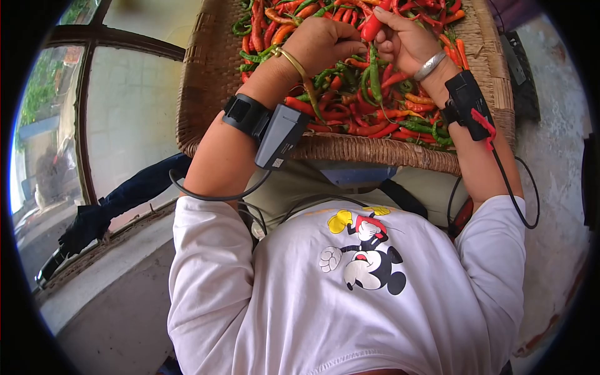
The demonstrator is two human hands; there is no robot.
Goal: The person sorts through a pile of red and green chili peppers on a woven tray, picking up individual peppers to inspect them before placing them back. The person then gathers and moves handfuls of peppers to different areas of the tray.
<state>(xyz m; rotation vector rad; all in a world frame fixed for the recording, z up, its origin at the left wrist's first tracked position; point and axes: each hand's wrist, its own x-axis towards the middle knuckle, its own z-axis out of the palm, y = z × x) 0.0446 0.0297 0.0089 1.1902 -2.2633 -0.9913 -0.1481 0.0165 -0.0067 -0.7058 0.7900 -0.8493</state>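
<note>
Red chili (371,29) | your right hand (410,47) pinches it above the basket (369,151), likely for steadiness | left hand (320,45) curled, can't tell if pinching

Two hands show, one left hand (322,45) and one right hand (409,42), with two bangles between them: one gold-coloured bangle (294,61) and one silver-coloured bangle (430,65). Two strapped devices (280,139) sit on the forearms, one on each, and there is one white T-shirt (375,331) with one cartoon print (375,262). One woven basket (362,151) bears dozens of chillies (375,128), red, green and orange, too overlapped for an exact count.
</note>
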